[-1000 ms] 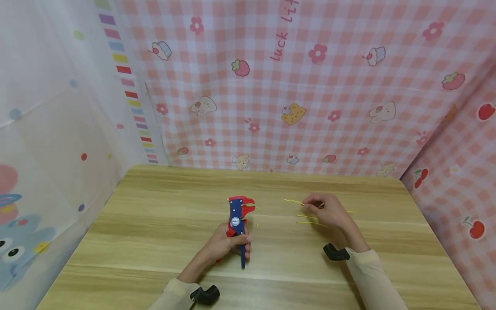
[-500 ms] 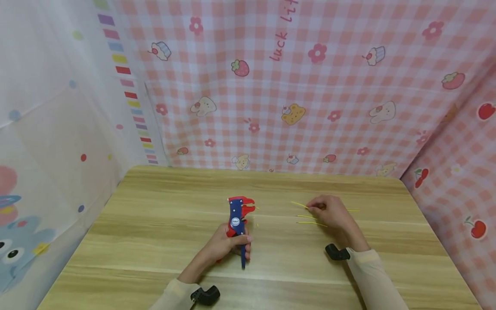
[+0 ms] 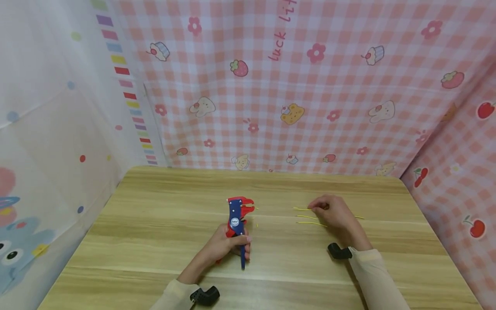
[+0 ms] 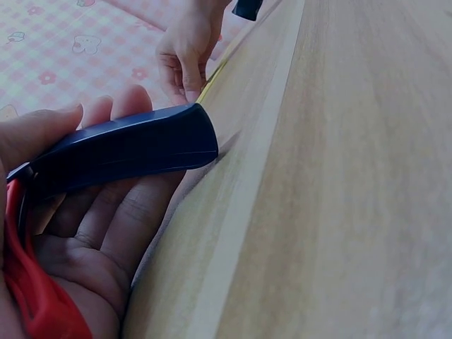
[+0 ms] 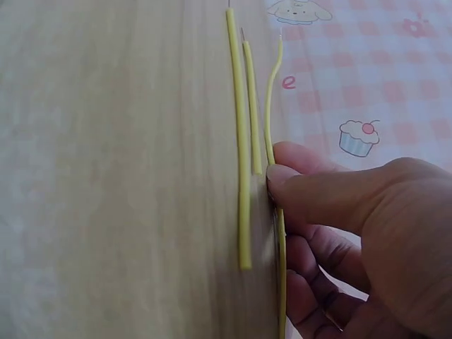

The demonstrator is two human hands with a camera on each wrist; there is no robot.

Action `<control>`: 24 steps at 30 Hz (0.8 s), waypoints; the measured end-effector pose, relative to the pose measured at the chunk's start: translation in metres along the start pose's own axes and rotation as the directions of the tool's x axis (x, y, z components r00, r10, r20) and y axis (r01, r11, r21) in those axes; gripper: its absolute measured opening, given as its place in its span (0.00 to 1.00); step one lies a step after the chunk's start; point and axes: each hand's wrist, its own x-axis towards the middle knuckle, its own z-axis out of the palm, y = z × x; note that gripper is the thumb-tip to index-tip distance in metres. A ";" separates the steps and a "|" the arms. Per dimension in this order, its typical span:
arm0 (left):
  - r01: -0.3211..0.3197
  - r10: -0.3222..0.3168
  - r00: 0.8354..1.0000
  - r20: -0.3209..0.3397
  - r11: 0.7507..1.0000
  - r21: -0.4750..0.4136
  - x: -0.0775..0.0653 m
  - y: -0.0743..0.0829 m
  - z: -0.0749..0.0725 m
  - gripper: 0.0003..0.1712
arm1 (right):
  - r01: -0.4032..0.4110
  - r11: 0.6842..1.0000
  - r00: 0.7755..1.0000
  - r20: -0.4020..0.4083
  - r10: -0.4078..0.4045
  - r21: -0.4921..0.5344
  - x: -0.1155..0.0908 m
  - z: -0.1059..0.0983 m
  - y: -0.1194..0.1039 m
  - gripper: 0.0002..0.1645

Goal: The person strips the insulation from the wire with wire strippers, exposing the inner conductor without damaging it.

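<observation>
My left hand (image 3: 224,246) grips a wire stripper (image 3: 234,212) with a blue body and red jaws, its head pointing right over the table. In the left wrist view the blue handle (image 4: 134,150) lies between thumb and fingers. To the right, my right hand (image 3: 336,217) pinches a long yellow wire (image 5: 270,106) between thumb and forefinger, close over the wood. That wire has a thin bare tip at its far end. Beside it lie two more yellow wires, a longer one (image 5: 241,148) and a shorter one (image 5: 253,113), also with bare ends.
Tiny yellow bits (image 3: 257,225) lie near the stripper's head. The wooden table (image 3: 155,241) ends at the back against a pink checked cloth (image 3: 271,137), with more cloth at both sides. Black devices (image 3: 205,296) are worn on both wrists.
My right hand has shifted slightly right and down with the yellow wire, which now lies almost level alongside the other wires. The left hand and wire stripper stay in place.
</observation>
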 end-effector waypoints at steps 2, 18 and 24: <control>-0.002 0.002 1.000 0.001 1.000 -0.005 0.000 -0.001 0.000 0.08 | -0.014 1.000 1.000 0.017 0.013 0.014 -0.001 -0.001 0.000 0.08; -0.043 0.043 0.999 -0.010 0.999 -0.021 0.003 -0.003 0.001 0.08 | -0.021 1.000 0.999 0.044 0.020 0.019 -0.003 -0.009 0.001 0.13; -0.039 0.039 0.998 -0.040 0.999 0.007 0.001 -0.003 -0.001 0.13 | -0.029 0.999 0.998 0.050 0.027 0.036 -0.002 -0.008 0.002 0.13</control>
